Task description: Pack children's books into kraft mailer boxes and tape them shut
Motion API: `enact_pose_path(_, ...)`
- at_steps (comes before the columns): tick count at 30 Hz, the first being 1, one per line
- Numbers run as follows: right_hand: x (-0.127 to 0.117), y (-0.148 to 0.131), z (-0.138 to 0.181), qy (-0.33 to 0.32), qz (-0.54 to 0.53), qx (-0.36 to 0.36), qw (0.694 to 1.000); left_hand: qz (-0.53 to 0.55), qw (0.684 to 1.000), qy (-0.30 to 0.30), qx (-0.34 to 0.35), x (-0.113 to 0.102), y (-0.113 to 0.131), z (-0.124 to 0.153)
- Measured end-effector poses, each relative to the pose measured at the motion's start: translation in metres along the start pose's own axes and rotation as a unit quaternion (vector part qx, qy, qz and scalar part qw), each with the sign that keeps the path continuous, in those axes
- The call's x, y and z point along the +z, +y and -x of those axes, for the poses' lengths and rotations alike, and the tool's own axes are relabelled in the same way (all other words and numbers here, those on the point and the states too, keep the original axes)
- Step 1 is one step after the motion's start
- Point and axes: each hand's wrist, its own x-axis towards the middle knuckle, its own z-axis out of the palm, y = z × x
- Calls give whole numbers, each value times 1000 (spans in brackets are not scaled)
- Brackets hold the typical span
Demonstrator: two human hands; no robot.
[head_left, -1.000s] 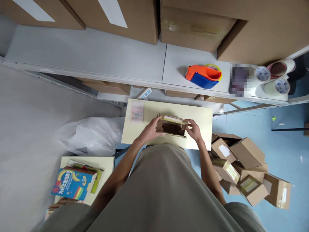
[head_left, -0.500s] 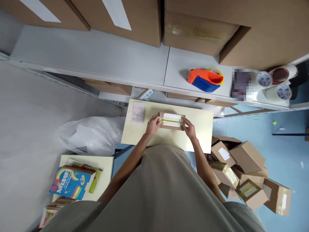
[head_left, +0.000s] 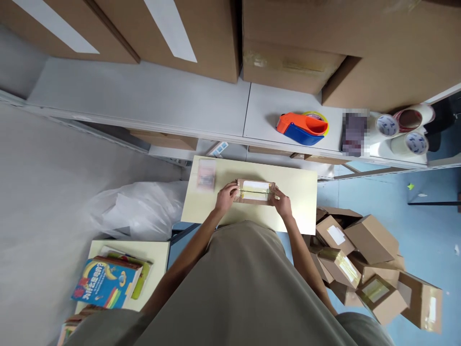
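A small brown cardboard box [head_left: 255,197] lies on the pale yellow table, with a white label, clear tape and a thin dark line running along its top. At its left end, my left hand [head_left: 226,197] is closed, thumb and fingers gripping the edge. My right hand [head_left: 282,202] grips the opposite end the same way, fingertips near the taped corner. Both hands partly hide the box's short ends. Left of the box, on the same table [head_left: 295,202], is a blurred pale pink printed patch [head_left: 206,175].
An orange and blue tape dispenser [head_left: 302,128] and tape rolls [head_left: 410,144] sit on the grey shelf [head_left: 151,101] ahead. Cardboard boxes [head_left: 370,238] are piled at right. A white plastic bag [head_left: 140,209] and a blue book [head_left: 104,283] are at left.
The view has tilted slightly, so the table, box and hands appear a little lower. Both hands stay at the box's ends, with small shifts of the fingers.
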Motion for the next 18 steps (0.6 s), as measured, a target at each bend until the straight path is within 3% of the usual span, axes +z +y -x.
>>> enact_pose_path(7, -4, -3, -24, 1, 6, -3, 1000, -20, 1000, 8, 1, -1, 11, -15)
enact_pose_path(13, -2, 7, -4, -24, -42, -49, 998, -12, 1000, 11, -6, 0, 12, -1)
enact_pose_path(18, -1, -5, 13, 8, 38, -98, 994, -76, 995, 62, 11, 5, 21, 9)
